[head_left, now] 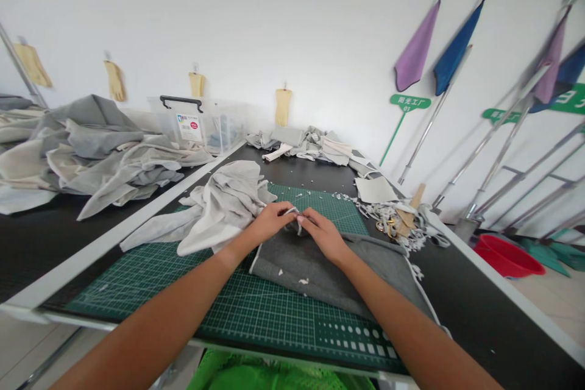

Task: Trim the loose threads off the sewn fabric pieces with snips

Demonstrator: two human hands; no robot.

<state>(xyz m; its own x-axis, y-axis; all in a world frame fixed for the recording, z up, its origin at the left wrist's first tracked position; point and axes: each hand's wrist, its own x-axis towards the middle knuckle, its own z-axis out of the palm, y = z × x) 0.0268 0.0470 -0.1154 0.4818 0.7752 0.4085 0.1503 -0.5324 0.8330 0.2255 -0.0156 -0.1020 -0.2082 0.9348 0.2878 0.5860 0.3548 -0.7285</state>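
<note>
Both my hands meet at the far edge of a dark grey cloth [329, 268] that lies folded on the green cutting mat [228, 304]. My left hand [269, 219] is closed in a pinch on a light strip at the cloth's edge. My right hand [322, 231] has its fingers curled and pressed on the same edge, touching the left fingertips. A crumpled light grey cloth [219, 207] lies just left of my left hand.
A heap of grey and beige fabric [91, 152] covers the left table, with a clear plastic box [201, 125] behind it. More fabric [311, 146] lies at the far end. Scraps and scissors [393, 219] sit right. Mops lean on the wall; a red basin [507, 256] stands on the floor.
</note>
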